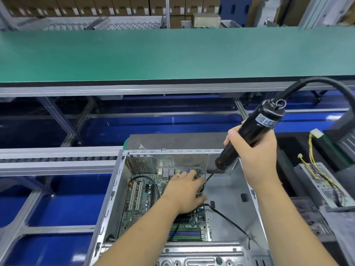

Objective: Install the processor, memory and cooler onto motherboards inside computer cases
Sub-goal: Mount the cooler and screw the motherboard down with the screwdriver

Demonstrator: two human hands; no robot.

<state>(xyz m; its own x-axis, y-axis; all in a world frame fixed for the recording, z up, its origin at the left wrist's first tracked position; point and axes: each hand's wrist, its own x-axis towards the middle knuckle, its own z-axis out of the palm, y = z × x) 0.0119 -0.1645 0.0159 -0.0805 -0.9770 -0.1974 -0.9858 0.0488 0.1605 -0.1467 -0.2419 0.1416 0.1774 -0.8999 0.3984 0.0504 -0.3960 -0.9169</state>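
— Where's the work sitting?

— An open computer case (226,192) at six o'clock in the head view, with the green motherboard (142,200) flat on its floor, toward the case's nine o'clock side. White expansion slots (135,195) stand at the board's nine o'clock edge, memory slots (189,233) at its six o'clock end.

— And the hands?

— The left hand (185,192) lies over the middle of the board, fingers (199,182) bent down onto something underneath; whether they pinch it, I cannot tell. The right hand (253,150) is at three o'clock, fingers clenched round a black electric screwdriver (247,135), tilted, its thin bit (211,176) running down toward the left fingertips.

— Anything else?

— A thick black cord (326,83) curves off the driver's top at one o'clock. A green conveyor belt (172,54) crosses at twelve o'clock, and another chassis with yellow wires (317,169) sits at three o'clock.
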